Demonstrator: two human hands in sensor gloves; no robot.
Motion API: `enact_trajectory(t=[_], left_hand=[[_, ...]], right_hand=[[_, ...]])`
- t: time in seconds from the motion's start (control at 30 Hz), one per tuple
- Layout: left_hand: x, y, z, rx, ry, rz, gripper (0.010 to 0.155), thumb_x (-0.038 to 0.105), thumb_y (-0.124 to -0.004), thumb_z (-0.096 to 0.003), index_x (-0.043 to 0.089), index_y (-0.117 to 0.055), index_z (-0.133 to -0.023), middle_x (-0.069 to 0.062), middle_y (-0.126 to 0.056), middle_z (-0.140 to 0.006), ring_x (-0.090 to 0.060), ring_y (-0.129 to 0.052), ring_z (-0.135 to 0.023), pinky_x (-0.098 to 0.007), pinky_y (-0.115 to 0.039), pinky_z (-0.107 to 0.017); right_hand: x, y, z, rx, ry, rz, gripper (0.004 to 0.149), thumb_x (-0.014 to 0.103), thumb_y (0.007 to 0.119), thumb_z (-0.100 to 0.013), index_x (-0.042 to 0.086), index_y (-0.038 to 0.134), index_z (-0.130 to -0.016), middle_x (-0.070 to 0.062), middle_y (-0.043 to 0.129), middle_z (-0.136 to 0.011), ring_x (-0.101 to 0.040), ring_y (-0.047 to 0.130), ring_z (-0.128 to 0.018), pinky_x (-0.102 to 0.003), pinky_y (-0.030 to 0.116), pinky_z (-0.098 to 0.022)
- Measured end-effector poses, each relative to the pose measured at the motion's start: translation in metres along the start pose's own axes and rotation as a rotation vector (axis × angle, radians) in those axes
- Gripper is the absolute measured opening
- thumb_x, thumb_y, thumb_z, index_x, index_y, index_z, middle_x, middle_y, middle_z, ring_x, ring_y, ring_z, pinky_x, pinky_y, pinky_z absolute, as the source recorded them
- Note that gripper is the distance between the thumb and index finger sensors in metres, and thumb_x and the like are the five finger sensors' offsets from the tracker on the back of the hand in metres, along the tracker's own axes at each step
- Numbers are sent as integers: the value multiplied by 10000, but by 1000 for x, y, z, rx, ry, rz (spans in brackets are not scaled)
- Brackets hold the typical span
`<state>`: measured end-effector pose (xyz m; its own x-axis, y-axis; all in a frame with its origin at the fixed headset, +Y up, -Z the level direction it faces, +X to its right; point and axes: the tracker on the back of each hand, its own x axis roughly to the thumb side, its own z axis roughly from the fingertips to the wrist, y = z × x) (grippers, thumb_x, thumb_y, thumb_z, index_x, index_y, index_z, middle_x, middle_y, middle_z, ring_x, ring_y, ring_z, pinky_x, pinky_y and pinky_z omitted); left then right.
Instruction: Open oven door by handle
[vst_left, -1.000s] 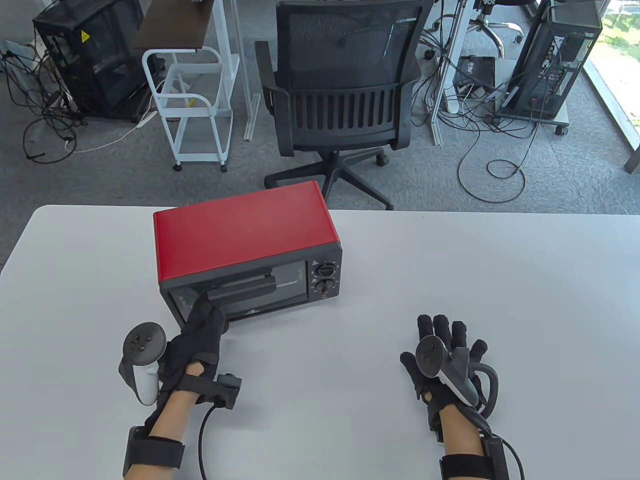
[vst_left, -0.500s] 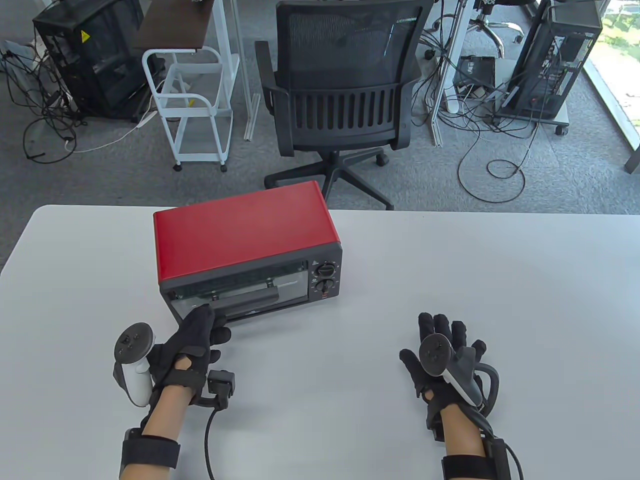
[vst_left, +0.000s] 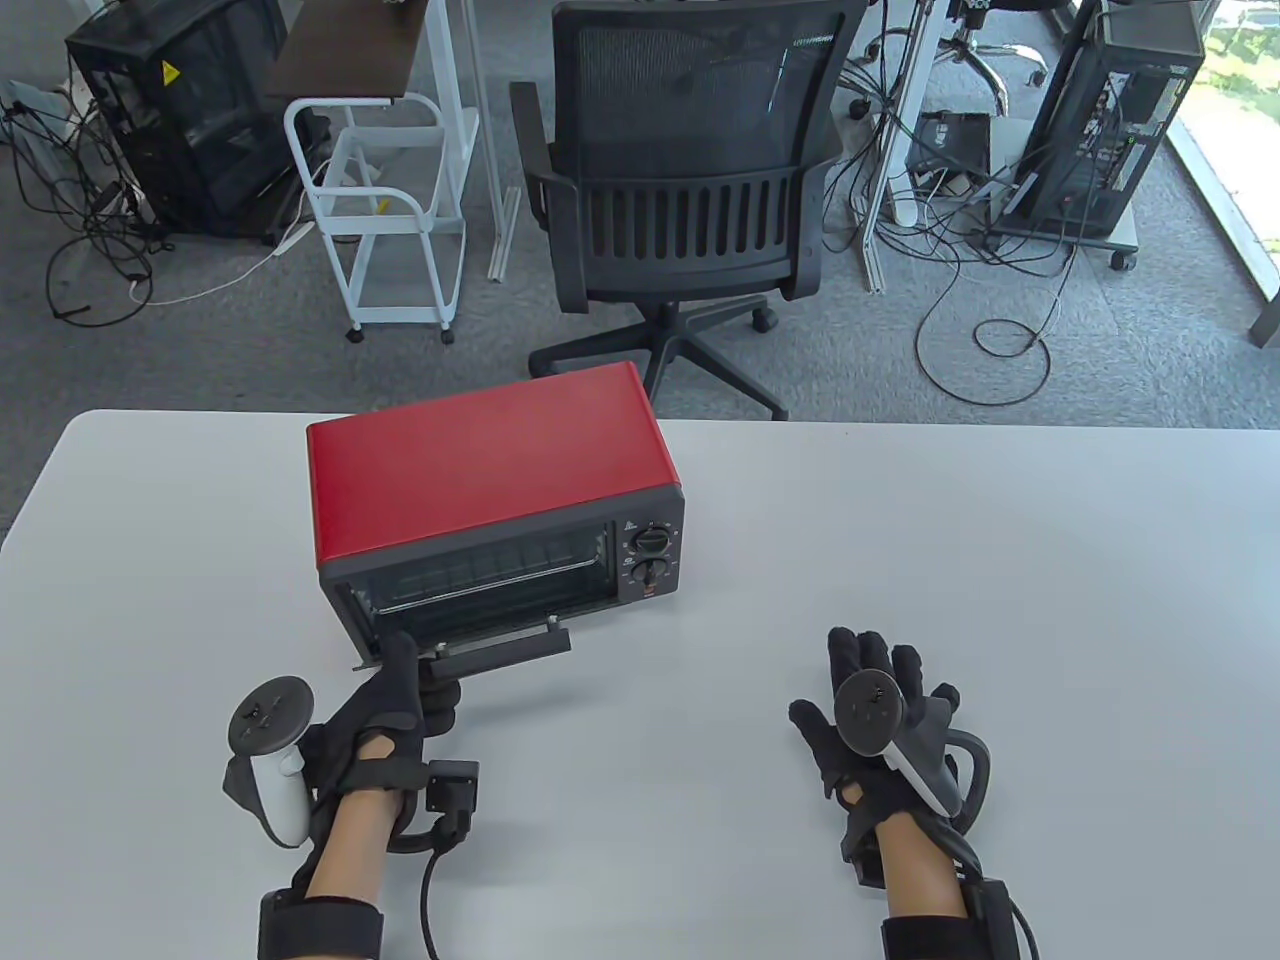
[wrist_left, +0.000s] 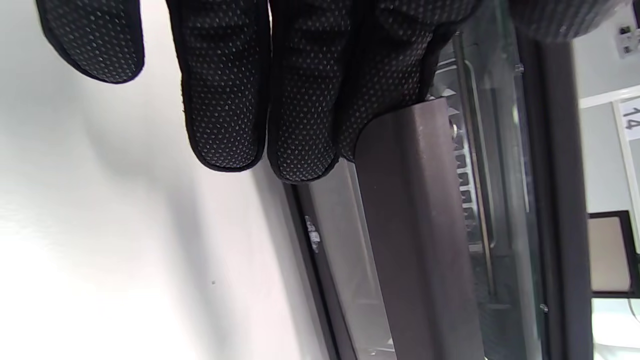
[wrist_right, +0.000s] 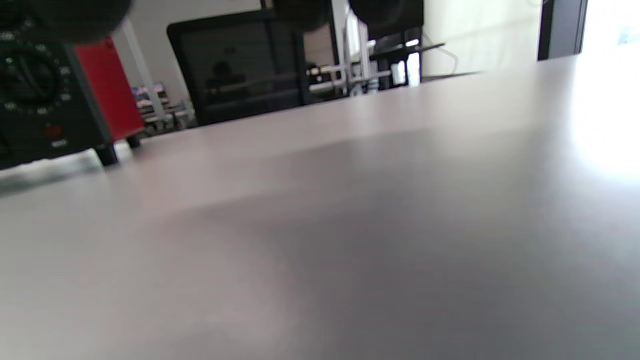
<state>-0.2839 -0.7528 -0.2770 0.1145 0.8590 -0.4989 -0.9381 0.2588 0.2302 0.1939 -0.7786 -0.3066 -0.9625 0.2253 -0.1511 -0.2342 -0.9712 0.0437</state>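
Red oven (vst_left: 480, 460) is sitting on a bench; left hand (vst_left: 395, 690) is gripping its handle (vst_left: 505, 652), swinging the door down. Right hand (vst_left: 880, 705) is resting spread beside, unneeded.

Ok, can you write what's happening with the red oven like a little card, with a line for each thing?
oven: red, on the white table
door: swung down, nearly flat, the inside rack visible
handle: dark bar at the door's front edge
left hand: grips the handle's left end; fingers wrap over the bar
right hand: rests flat on the table, fingers spread, holding nothing
knobs: two on the oven's right panel
behind the table: black chair, white cart
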Motion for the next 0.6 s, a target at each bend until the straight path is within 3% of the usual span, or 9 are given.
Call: enact_trajectory(t=[0.33,0.6], left_hand=[[-15,-7,12,10,88,-48,666,665,-591,-419,242,-879,-844,-56,-1004,-834,-334,-1038,-793,-682,-739,-564],[-40,-13,15,-56,195,23,673,605,-636,-414,128,-833,-847,-104,-1054,-714,-280,-1197,-500,-509,-926,-375]], right_hand=[[-3,1,-2,18,14,-5,809,723,595,-422,414,200,-1058,40,316,-1222,-336,290,-1136,-690,317,-725],[-5,2,-2,32,28,-1,809,723,595,-423,412,203,-1059,38,332,-1221,-338,296,-1136,-691,318,-725]])
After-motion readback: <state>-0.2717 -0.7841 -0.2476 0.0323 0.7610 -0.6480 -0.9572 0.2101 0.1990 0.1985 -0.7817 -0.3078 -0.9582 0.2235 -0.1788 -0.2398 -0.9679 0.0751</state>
